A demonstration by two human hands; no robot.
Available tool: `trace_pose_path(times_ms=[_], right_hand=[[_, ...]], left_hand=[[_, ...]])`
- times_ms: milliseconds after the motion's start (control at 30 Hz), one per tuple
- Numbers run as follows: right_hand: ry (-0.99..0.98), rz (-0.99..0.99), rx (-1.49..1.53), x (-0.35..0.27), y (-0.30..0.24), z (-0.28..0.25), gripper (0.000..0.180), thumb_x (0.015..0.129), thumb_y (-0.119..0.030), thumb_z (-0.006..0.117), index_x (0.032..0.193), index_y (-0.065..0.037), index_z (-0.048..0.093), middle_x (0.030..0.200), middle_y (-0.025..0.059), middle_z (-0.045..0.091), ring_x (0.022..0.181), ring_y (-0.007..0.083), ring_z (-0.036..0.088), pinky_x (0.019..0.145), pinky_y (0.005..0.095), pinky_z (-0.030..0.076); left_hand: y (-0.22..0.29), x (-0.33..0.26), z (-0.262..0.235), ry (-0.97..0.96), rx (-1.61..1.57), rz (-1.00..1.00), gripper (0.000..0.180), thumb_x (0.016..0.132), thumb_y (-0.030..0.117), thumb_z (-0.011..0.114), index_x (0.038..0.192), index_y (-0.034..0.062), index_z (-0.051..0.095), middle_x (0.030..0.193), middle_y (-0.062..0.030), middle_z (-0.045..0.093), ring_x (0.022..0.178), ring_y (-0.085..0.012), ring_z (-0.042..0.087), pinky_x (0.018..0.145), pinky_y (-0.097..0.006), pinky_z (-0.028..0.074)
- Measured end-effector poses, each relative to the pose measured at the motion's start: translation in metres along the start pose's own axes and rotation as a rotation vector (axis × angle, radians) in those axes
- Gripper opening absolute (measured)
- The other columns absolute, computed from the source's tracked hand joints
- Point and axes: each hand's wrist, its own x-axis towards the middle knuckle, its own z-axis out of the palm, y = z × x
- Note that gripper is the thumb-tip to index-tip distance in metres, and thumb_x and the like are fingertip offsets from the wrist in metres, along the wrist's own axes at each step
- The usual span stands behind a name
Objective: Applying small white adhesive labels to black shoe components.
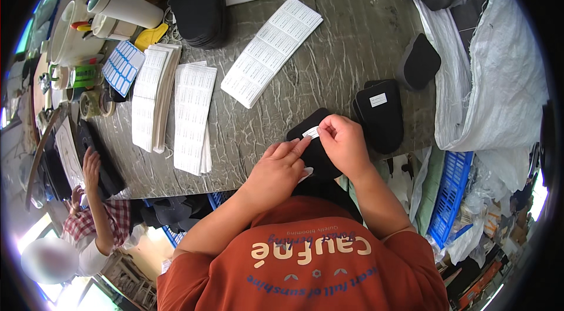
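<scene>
A black flat pad (pixel 323 158) with a rounded end lies at the table's near edge, in front of my body. On it is a small white label (pixel 311 133) with print. My right hand (pixel 345 145) pinches the label's right end between thumb and forefinger. My left hand (pixel 276 168) rests on the pad's left side with fingers stretched out, the fingertips touching the label's lower left edge. A scrap of white paper (pixel 305 174) pokes out beside the left hand; whether the hand holds it is hidden. Just right lies a black pad stack (pixel 379 123) bearing a similar label.
Label sheets (pixel 273 52) lie ahead, with more stacks (pixel 194 117) leftward. A black pad stack (pixel 198 11) and white tumbler (pixel 126 6) stand far left. Another black pad (pixel 420 61) sits near a white woven sack (pixel 499 70). A person (pixel 97 217) works at left.
</scene>
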Motion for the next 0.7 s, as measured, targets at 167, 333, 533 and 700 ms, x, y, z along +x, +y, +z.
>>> trace_pose_path(times_ms=[167, 333, 533, 700], right_hand=[[0.063, 0.069, 0.075, -0.002, 0.007, 0.005, 0.015, 0.078, 0.000, 0.069, 0.089, -0.001, 0.059, 0.070, 0.0138, 0.064, 0.062, 0.0276, 0.064, 0.057, 0.0357, 0.050], [0.071, 0.185, 0.025, -0.002, 0.004, 0.009, 0.026, 0.077, -0.003, 0.072, 0.099, -0.002, 0.057, 0.072, 0.0128, 0.063, 0.067, 0.0287, 0.064, 0.060, 0.0375, 0.051], [0.236, -0.123, -0.270, 0.004, 0.007, 0.005, 0.022, 0.078, -0.004, 0.071, 0.093, -0.002, 0.055, 0.080, 0.0111, 0.059, 0.085, 0.0350, 0.061, 0.070, 0.0441, 0.049], [0.102, -0.074, -0.117, 0.005, 0.004, -0.011, 0.017, 0.083, 0.001, 0.064, 0.088, -0.003, 0.048, 0.073, 0.0179, 0.056, 0.070, 0.0412, 0.057, 0.061, 0.0441, 0.047]], left_hand=[[0.003, 0.003, -0.002, -0.084, 0.088, -0.005, 0.025, 0.085, 0.025, 0.064, 0.085, -0.0004, 0.062, 0.137, -0.0172, 0.051, 0.118, -0.0302, 0.050, 0.105, -0.044, 0.036], [0.004, 0.003, -0.002, -0.096, 0.104, -0.020, 0.023, 0.086, 0.023, 0.063, 0.086, -0.0001, 0.063, 0.138, -0.0172, 0.051, 0.119, -0.0308, 0.050, 0.107, -0.045, 0.035], [-0.003, -0.003, -0.001, -0.070, -0.056, -0.004, 0.017, 0.081, 0.014, 0.067, 0.085, -0.0013, 0.061, 0.138, -0.0181, 0.050, 0.124, -0.0338, 0.047, 0.107, -0.046, 0.035], [-0.012, -0.015, 0.005, -0.026, -0.185, -0.023, 0.012, 0.078, 0.005, 0.068, 0.084, -0.0015, 0.059, 0.137, -0.0181, 0.051, 0.124, -0.0365, 0.048, 0.105, -0.047, 0.037]])
